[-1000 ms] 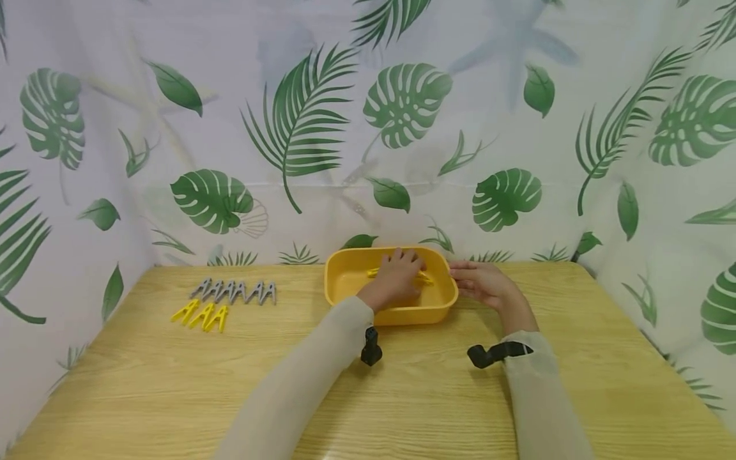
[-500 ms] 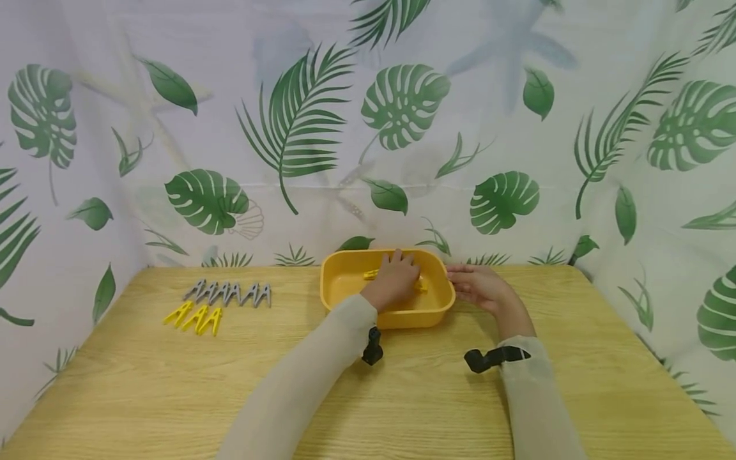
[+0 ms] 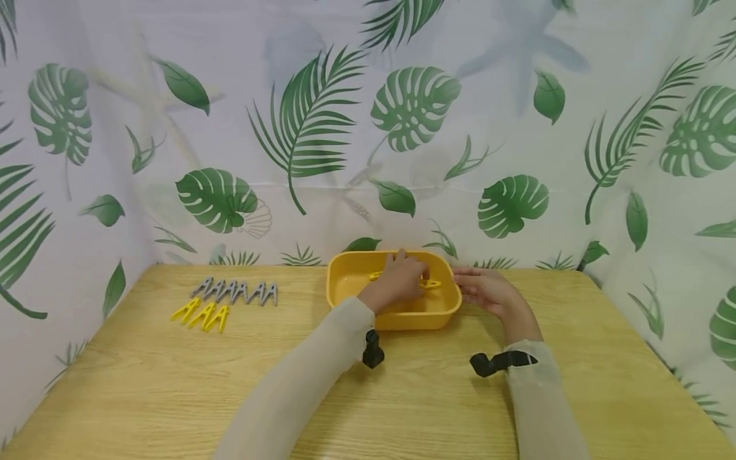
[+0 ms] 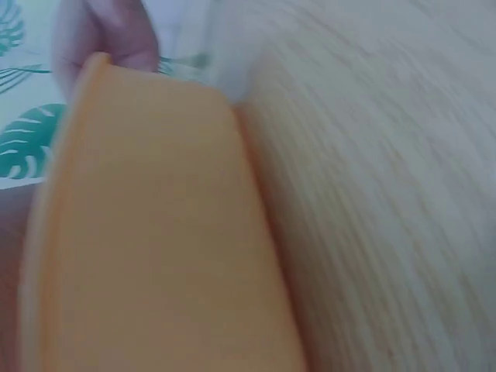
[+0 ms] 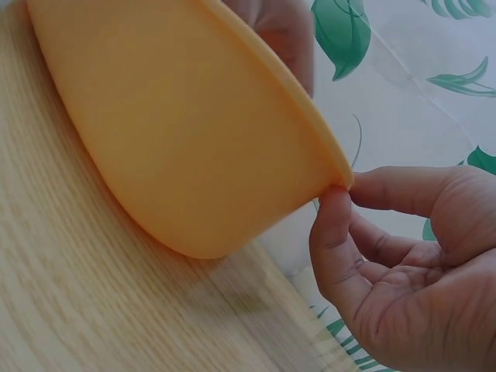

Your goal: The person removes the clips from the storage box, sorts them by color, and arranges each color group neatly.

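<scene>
A yellow plastic basin stands at the back of the table. My left hand reaches down inside it with bent fingers. Yellow clothespins show on either side of that hand; its fingertips are hidden, so whether one is held cannot be told. At the basin's right end, my right hand pinches the rim between thumb and finger, as the right wrist view shows on the basin wall. The left wrist view is mostly filled by the basin's outer side.
On the left of the wooden table, several grey clothespins lie in a row. Yellow clothespins lie just in front of them. A leaf-patterned cloth rises directly behind the basin and along both sides.
Inside the basin, my left hand's fingers have shifted and bent more among the yellow clothespins. My right hand keeps its place at the rim. The head view has swung slightly.
</scene>
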The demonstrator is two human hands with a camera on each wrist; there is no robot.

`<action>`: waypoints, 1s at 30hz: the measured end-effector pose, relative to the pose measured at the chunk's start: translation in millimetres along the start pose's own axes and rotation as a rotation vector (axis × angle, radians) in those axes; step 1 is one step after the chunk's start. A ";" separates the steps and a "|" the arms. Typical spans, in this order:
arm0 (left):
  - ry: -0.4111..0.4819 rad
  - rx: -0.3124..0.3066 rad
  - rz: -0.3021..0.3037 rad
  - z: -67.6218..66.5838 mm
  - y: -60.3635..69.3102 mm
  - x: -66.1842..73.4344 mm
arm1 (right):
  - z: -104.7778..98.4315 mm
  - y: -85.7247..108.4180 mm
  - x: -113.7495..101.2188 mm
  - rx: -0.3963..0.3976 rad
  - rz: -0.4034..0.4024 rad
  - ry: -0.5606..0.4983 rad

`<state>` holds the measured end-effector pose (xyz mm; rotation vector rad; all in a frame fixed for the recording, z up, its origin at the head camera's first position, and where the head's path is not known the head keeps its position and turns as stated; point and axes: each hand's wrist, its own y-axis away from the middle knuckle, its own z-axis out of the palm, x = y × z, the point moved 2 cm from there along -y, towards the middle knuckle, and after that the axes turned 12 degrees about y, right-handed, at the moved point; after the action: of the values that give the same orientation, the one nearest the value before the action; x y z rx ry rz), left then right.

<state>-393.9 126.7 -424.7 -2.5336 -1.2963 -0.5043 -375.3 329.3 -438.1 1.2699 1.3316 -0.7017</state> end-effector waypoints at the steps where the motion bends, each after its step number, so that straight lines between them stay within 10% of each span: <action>1: 0.021 0.018 0.007 -2.3 1.2 0.8 | 0.5 -0.1 0.8 -0.002 -0.002 0.003; 16: 0.218 0.472 0.239 -78.1 57.8 3.8 | 1.4 -1.4 0.1 -0.022 -0.013 0.024; 30: 0.111 0.639 0.156 -128.8 142.3 -72.4 | 3.1 -3.3 0.0 -0.024 -0.001 0.019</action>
<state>-341.4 -55.6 -346.7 -2.0158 -1.0017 -0.1541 -377.5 325.5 -439.6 1.2589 1.3524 -0.6744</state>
